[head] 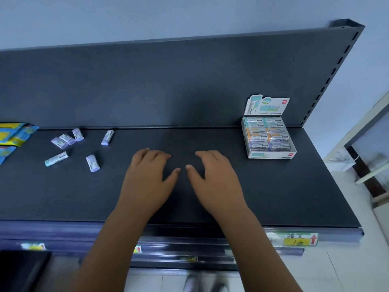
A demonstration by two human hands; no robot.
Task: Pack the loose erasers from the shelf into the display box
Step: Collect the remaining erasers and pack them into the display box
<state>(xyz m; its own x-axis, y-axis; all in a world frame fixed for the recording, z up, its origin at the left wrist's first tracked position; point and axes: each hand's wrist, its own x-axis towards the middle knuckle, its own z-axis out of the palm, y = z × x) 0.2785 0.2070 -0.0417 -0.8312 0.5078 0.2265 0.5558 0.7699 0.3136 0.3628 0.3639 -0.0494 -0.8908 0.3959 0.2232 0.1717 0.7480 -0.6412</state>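
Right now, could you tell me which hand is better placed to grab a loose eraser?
Probably the left hand: it is nearer the loose erasers, while the right hand lies toward the display box.

- One view only, worn on the head, looking forward and steeply down onto the shelf (273, 197).
- It sits close: both forearms enter from the bottom edge, with the left hand (147, 173) and right hand (212, 175) near the centre.
- The wide lens bends the back panel (168, 85); floor (347, 270) shows at bottom and right.
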